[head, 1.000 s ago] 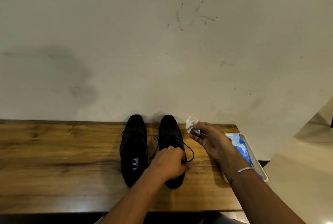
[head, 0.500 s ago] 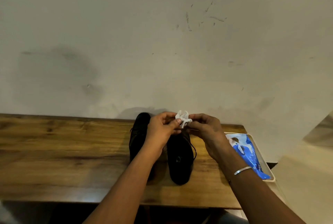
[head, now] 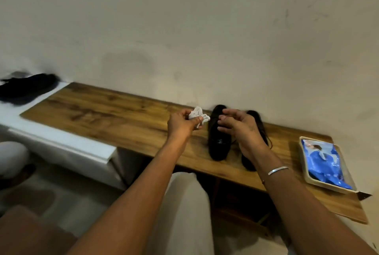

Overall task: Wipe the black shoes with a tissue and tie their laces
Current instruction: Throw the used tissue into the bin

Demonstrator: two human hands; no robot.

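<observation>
Two black lace-up shoes stand side by side on the wooden bench (head: 114,111), toes to the wall: the left shoe (head: 217,141) and the right shoe (head: 258,123), mostly hidden behind my right hand. My left hand (head: 181,124) pinches a crumpled white tissue (head: 198,116) just left of the shoes, above the bench. My right hand (head: 241,129) hovers over the shoes with fingers spread and curled, holding nothing. A loose lace (head: 267,139) trails off the right shoe.
A cream tray (head: 305,174) holding a blue tissue pack (head: 324,162) sits at the bench's right end. A white cabinet (head: 61,141) with a dark cloth (head: 24,88) on it adjoins the bench's left end. The wall rises directly behind the shoes.
The tissue passed from my right hand to my left, which moved left of the shoes with it. My right hand let go and opened. The view swung left and down.
</observation>
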